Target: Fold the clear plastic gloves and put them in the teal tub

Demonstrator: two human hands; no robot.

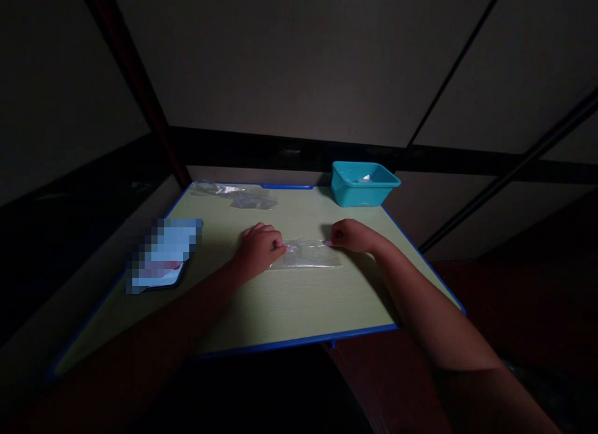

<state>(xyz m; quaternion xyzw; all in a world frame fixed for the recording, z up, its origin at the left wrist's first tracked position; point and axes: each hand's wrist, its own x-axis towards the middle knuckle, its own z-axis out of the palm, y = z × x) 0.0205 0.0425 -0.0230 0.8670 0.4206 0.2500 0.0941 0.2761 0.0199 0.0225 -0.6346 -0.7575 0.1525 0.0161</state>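
Note:
A clear plastic bag point(311, 254) lies on the middle of the pale table point(289, 303), stretched between my two hands. My left hand point(259, 247) pinches its upper left part between thumb and fingers. At the bag's upper right corner, my right hand point(350, 236) is closed in a pinch on the edge. Further back on the left, more clear plastic bags point(255, 201) lie on the tabletop.
A turquoise basket point(364, 194) stands at the back right corner, with something clear and shiny inside. A device with a lit, blurred-out screen point(166, 256) lies at the left edge. Cabinet panels rise behind the table.

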